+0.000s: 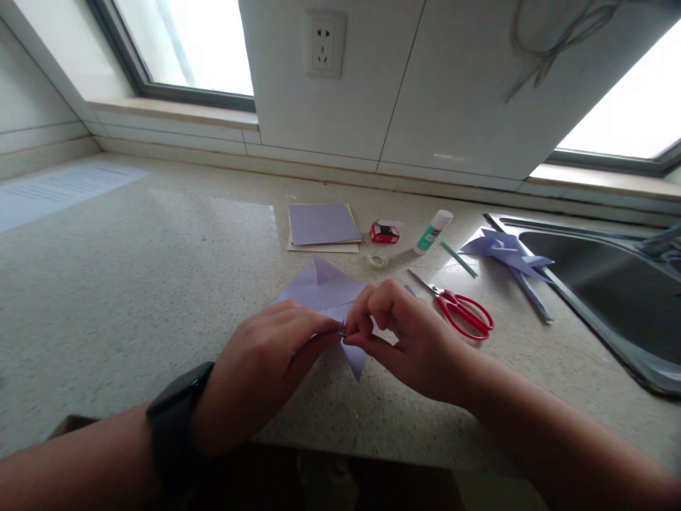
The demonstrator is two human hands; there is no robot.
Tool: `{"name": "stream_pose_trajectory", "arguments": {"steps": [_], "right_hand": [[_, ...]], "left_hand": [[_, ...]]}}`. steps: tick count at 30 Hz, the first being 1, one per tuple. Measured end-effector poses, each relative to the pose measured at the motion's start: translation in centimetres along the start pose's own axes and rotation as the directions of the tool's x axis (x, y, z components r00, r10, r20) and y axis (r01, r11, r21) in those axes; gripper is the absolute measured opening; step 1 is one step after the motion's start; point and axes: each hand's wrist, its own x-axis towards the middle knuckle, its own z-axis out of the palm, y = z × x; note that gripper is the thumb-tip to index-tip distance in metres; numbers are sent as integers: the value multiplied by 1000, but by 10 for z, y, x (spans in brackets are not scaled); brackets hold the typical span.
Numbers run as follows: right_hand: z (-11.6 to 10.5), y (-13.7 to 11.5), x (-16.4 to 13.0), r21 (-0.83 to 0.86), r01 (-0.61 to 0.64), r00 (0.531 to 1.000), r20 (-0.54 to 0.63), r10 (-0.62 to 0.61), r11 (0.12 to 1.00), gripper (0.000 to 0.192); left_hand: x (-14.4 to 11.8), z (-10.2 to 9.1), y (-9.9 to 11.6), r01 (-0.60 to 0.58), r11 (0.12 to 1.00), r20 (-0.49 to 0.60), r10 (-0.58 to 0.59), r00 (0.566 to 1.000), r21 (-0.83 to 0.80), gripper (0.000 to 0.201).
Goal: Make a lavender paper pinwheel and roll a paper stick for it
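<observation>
A sheet of light purple paper (333,292), cut and with pointed corners, lies on the counter under my hands. My left hand (266,355), with a black watch on its wrist, is closed in a pinch over the paper's left part. My right hand (396,330) pinches from the right, its thumb and forefinger meeting the left fingertips. Between them shows a tiny, shiny thing (342,332), too small to name. The fingers hide the middle of the paper. One paper point sticks out below the fingertips.
Red-handled scissors (462,312) lie right of my right hand. Behind are a paper stack (324,224), a tape roll (377,260), a small red box (384,232), a glue stick (433,232) and a thin green strip (459,259). A purple paper pinwheel (503,254) rests by the sink (601,284).
</observation>
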Motion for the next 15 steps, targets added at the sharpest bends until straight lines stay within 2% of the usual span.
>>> {"name": "stream_pose_trajectory", "arguments": {"steps": [9,15], "right_hand": [[0,0,-1,-6,-14,1000,-10,14,1000,34],[1,1,0,-42,-19,999,-34,18,999,36]], "left_hand": [[0,2,0,-2,1000,-6,2,1000,-3,11],[-2,2,1,36,999,-24,-36,999,-10,11]]}}
